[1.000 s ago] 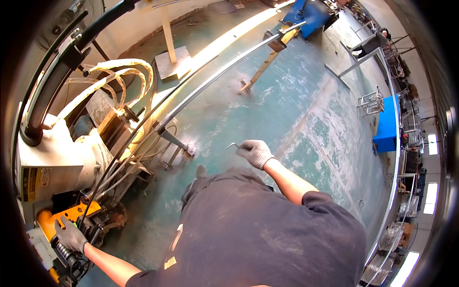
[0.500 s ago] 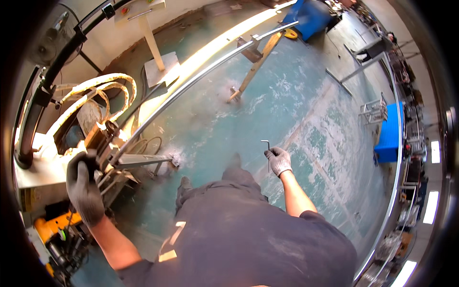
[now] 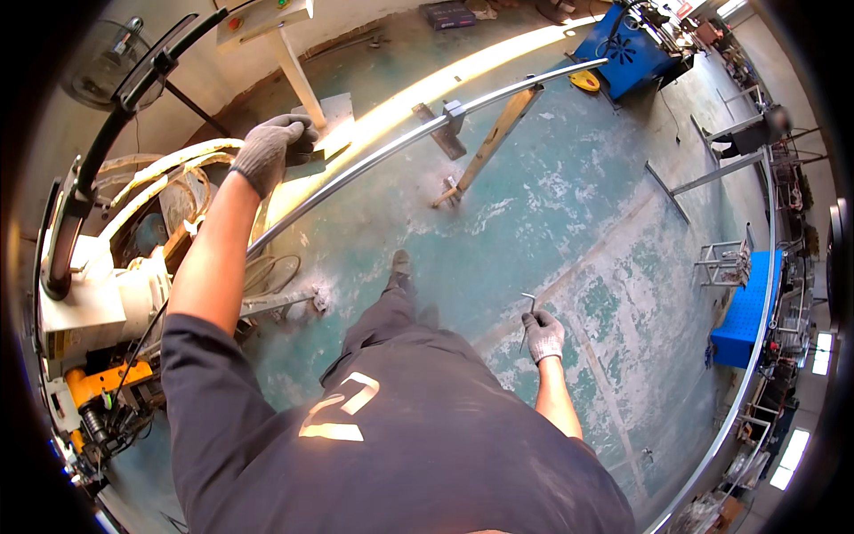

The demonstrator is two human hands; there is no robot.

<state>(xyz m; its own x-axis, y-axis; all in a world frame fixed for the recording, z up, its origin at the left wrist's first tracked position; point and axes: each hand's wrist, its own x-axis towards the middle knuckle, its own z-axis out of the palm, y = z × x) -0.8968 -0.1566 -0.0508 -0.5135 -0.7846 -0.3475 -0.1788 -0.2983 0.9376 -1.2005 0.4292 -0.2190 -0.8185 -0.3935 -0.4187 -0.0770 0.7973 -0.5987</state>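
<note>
My right hand (image 3: 544, 335), in a grey-white glove, grips a thin L-shaped hex key (image 3: 525, 331) low over the floor, its short bent end sticking up past the fingers. My left hand (image 3: 274, 151), in a dark grey glove, reaches out at the far left with its fingers curled together. A dark edge shows beneath those fingers, but most of what they close on is hidden. Just right of that hand runs a long metal tube (image 3: 391, 153), slanting away toward the upper right. It rests near a clamp-like block (image 3: 454, 114) on a wooden-coloured support post (image 3: 498, 133).
A machine with pale hoses (image 3: 142, 187) and an orange part (image 3: 107, 378) stands at left. Behind is a control-box stand (image 3: 298, 76). A blue machine (image 3: 627, 49) stands at the far right; a blue table (image 3: 747, 307) and metal frames (image 3: 725, 262) line the right side.
My left hand has moved from the machine up and away, to beside the tube. My right hand, still gripping the hex key, has shifted slightly right and closer. My body has stepped forward.
</note>
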